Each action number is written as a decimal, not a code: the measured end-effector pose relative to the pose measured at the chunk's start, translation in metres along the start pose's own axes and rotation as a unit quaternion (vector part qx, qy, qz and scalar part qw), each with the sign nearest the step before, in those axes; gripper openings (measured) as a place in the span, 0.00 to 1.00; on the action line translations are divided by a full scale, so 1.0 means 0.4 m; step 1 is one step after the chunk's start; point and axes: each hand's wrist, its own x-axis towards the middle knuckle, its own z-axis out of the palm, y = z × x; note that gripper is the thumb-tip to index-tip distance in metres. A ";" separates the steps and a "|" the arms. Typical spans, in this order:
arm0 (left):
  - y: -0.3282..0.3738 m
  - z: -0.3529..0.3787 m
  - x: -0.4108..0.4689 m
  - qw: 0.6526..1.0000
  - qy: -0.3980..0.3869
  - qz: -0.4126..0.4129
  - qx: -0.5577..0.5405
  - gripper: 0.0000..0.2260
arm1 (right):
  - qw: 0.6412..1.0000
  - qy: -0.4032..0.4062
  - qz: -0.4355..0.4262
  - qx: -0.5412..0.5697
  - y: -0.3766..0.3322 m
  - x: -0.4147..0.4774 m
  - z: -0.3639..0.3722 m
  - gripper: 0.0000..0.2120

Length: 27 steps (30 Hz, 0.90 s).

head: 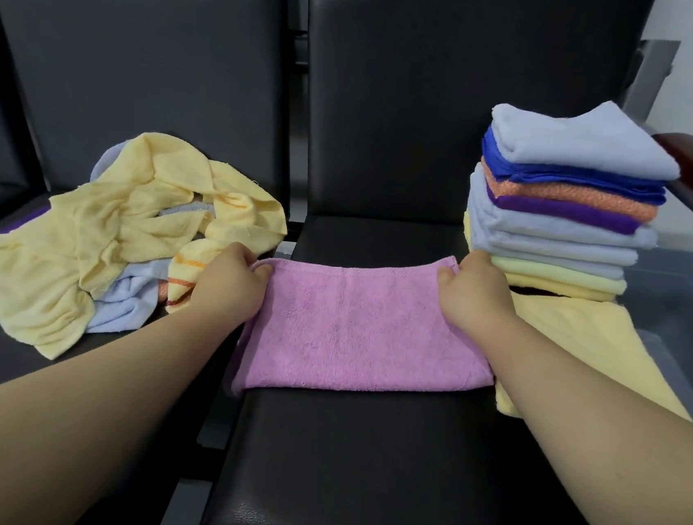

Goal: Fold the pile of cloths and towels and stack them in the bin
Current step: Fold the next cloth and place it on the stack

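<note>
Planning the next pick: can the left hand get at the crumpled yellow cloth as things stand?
Probably yes. The left hand pinches the pink towel right beside the yellow cloth, which lies uncovered with nothing between them; it would have to let go of the towel first.

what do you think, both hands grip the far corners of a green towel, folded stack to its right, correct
Not quite: the head view shows the towel is pink, not green. The left hand and right hand do grip its far corners, with the folded stack to its right.
</note>
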 end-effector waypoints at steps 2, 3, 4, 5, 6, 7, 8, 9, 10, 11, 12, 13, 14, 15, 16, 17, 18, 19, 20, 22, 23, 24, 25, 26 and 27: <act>0.003 -0.003 -0.015 1.000 0.021 0.004 -0.005 0.13 | 1.000 -0.002 -0.014 0.000 -0.003 -0.016 -0.010 0.16; 0.007 -0.009 -0.024 1.000 0.030 0.007 -0.006 0.16 | 0.999 0.001 -0.028 -0.016 -0.005 -0.029 -0.017 0.18; 0.013 -0.013 -0.030 0.999 0.038 0.015 -0.001 0.18 | 0.998 0.009 -0.047 -0.045 -0.006 -0.039 -0.023 0.20; 0.019 -0.017 -0.035 0.999 0.046 0.026 0.008 0.20 | 0.994 0.017 -0.069 -0.081 -0.007 -0.049 -0.028 0.20; 0.027 -0.023 -0.044 0.998 0.053 0.040 0.018 0.21 | 0.989 0.021 -0.096 -0.113 -0.008 -0.059 -0.034 0.18; 0.036 -0.027 -0.052 0.996 0.057 0.055 0.031 0.20 | 0.984 0.007 -0.120 -0.132 -0.010 -0.068 -0.037 0.14; 0.048 -0.030 -0.061 0.995 0.057 0.068 0.046 0.19 | 0.980 -0.019 -0.141 -0.138 -0.013 -0.077 -0.037 0.11; 0.062 -0.034 -0.075 0.993 0.056 0.080 0.069 0.18 | 0.975 -0.050 -0.158 -0.146 -0.018 -0.087 -0.039 0.07; 0.075 -0.032 -0.088 0.990 0.048 0.092 0.099 0.16 | 0.969 -0.076 -0.171 -0.162 -0.020 -0.094 -0.034 0.06; 0.087 -0.027 -0.100 0.986 0.031 0.102 0.130 0.14 | 0.961 -0.098 -0.181 -0.185 -0.023 -0.101 -0.033 0.06; 0.099 -0.020 -0.113 0.982 0.002 0.104 0.155 0.14 | 0.953 -0.113 -0.190 -0.209 -0.027 -0.106 -0.033 0.07; 0.108 -0.006 -0.125 0.979 -0.038 0.098 0.177 0.15 | 0.945 -0.125 -0.195 -0.232 -0.031 -0.113 -0.037 0.09; 0.118 0.008 -0.138 0.973 -0.083 0.086 0.198 0.18 | 0.939 -0.132 -0.198 -0.249 -0.031 -0.114 -0.039 0.09; 0.126 0.025 -0.148 0.966 -0.121 0.074 0.214 0.22 | 0.933 -0.140 -0.197 -0.266 -0.034 -0.119 -0.046 0.10; 0.135 0.040 -0.157 0.961 -0.146 0.065 0.225 0.25 | 0.927 -0.156 -0.190 -0.282 -0.037 -0.122 -0.049 0.10; 0.143 0.051 -0.161 0.957 -0.162 0.063 0.232 0.27 | 0.923 -0.174 -0.181 -0.293 -0.042 -0.127 -0.051 0.11; 0.148 0.060 -0.161 0.954 -0.175 0.067 0.235 0.28 | 0.919 -0.196 -0.168 -0.300 -0.046 -0.134 -0.054 0.13; 0.155 0.069 -0.156 0.951 -0.181 0.082 0.238 0.28 | 0.909 -0.215 -0.162 -0.320 -0.050 -0.146 -0.061 0.13; 0.157 0.076 -0.146 0.947 -0.183 0.106 0.242 0.27 | 0.899 -0.234 -0.163 -0.331 -0.056 -0.161 -0.065 0.13; 0.170 0.089 -0.122 0.936 -0.189 0.170 0.244 0.25 | 0.879 -0.288 -0.164 -0.344 -0.066 -0.200 -0.084 0.11; 0.179 0.093 -0.111 0.927 -0.199 0.203 0.245 0.24 | 0.865 -0.319 -0.171 -0.349 -0.078 -0.228 -0.095 0.08; 0.194 0.102 -0.108 0.915 -0.218 0.238 0.245 0.24 | 0.854 -0.340 -0.180 -0.351 -0.077 -0.252 -0.102 0.07; 0.207 0.107 -0.106 0.900 -0.240 0.268 0.245 0.24 | 0.838 -0.358 -0.191 -0.364 -0.077 -0.276 -0.103 0.07; 0.225 0.114 -0.111 0.885 -0.262 0.296 0.247 0.24 | 0.835 -0.375 -0.189 -0.355 -0.071 -0.299 -0.104 0.06; 0.239 0.117 -0.116 0.873 -0.276 0.317 0.248 0.24 | 0.835 -0.383 -0.198 -0.343 -0.067 -0.316 -0.106 0.08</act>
